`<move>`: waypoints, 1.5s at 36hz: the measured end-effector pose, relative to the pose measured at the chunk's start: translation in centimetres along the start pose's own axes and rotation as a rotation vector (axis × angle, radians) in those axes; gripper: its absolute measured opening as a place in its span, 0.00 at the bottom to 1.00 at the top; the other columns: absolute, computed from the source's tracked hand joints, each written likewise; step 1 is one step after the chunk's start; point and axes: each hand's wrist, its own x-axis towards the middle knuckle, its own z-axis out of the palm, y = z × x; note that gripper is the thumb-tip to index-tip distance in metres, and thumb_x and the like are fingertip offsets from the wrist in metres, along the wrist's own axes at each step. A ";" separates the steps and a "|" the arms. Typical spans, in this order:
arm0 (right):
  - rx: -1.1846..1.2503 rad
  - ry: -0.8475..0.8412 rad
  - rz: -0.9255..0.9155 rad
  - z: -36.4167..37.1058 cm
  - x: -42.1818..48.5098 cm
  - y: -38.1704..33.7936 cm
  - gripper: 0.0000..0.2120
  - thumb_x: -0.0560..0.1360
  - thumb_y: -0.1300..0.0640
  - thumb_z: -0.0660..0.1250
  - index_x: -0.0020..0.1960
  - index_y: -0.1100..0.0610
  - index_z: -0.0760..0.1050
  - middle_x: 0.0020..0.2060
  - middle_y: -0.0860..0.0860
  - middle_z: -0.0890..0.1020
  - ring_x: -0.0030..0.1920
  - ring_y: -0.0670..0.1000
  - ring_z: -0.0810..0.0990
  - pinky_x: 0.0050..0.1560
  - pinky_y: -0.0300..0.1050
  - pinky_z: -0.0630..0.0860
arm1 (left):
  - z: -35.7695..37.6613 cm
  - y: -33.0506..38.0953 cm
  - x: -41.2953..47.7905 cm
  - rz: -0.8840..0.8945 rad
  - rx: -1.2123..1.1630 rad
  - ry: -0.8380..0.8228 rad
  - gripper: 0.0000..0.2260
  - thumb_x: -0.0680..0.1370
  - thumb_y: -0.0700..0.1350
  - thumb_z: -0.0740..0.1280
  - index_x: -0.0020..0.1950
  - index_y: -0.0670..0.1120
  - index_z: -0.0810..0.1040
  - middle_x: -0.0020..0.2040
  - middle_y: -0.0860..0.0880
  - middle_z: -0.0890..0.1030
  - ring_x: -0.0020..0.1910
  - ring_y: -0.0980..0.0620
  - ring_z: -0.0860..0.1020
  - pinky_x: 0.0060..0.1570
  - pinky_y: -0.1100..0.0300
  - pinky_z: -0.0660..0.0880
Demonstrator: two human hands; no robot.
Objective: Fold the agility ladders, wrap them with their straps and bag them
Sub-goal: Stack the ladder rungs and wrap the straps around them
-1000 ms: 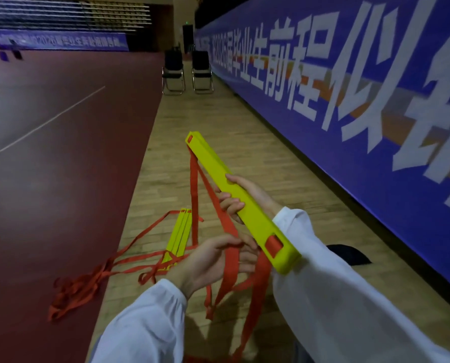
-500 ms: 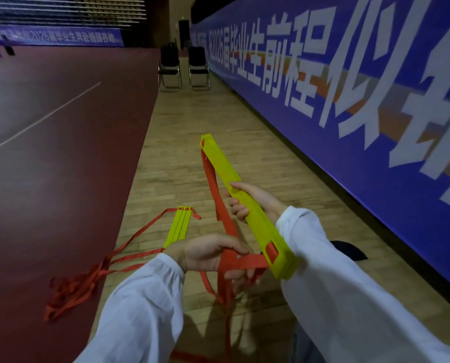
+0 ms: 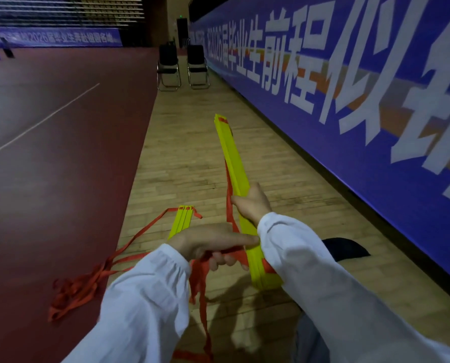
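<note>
A stack of yellow ladder rungs (image 3: pixel 233 158) points away from me above the wooden floor. My right hand (image 3: pixel 252 205) grips the stack around its middle. Its orange straps (image 3: pixel 229 205) hang down the stack's left side. My left hand (image 3: pixel 213 246) holds a bunch of those straps pulled against the near end of the stack, index finger stretched toward it. More strap hangs down from that hand (image 3: pixel 201 305). A second yellow rung bundle (image 3: pixel 182 221) lies on the floor behind my left hand, its loose orange straps (image 3: pixel 77 289) trailing left onto the red court.
A dark bag (image 3: pixel 347 247) lies on the floor to the right, partly behind my right sleeve. A long blue banner wall (image 3: pixel 349 100) runs along the right. Two black folding chairs (image 3: pixel 182 66) stand far ahead. Red court floor (image 3: pixel 48 166) lies to the left.
The yellow stack has swung from pointing up-left to pointing straight away. My left hand has pulled the orange straps across the near end of the stack.
</note>
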 end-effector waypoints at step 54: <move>0.679 -0.082 -0.138 0.6 -0.4 0.6 0.22 0.84 0.52 0.50 0.76 0.58 0.61 0.73 0.51 0.66 0.74 0.51 0.62 0.59 0.31 0.60 | 0.8 -0.6 1.8 0.007 0.199 0.276 0.21 0.75 0.61 0.66 0.35 0.43 0.76 0.23 0.50 0.70 0.19 0.54 0.64 0.22 0.65 0.64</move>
